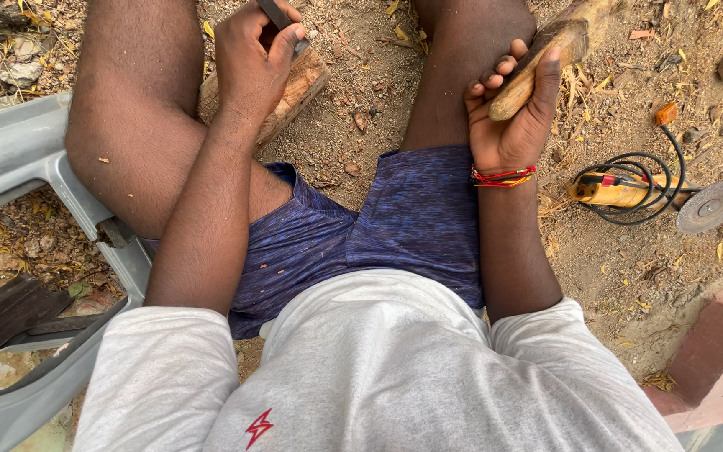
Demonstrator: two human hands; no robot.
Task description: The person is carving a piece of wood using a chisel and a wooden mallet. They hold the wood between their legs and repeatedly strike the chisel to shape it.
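Head view, looking down at a seated person. Right hand closed around the handle of a thick, rough wooden mallet or club, held over the right knee, its head angled up and away toward the top edge. Left hand wrapped around a dark, flat metal tool, likely a chisel; only a short length shows, tip hidden. Directly under this hand lies a pale rectangular wooden block on the sandy ground between the legs, partly covered by the left wrist.

Red and yellow thread bracelet on the right wrist. Grey plastic chair beneath the left thigh. Further right on the ground, well apart from both hands: yellow angle grinder with grey disc and coiled black cord. Red brick edge at lower right.

Risk, as judged: block is unclamped, so a blow could shift it; left fingers sit near the strike line, and a glancing hit could catch them or the bare leg.
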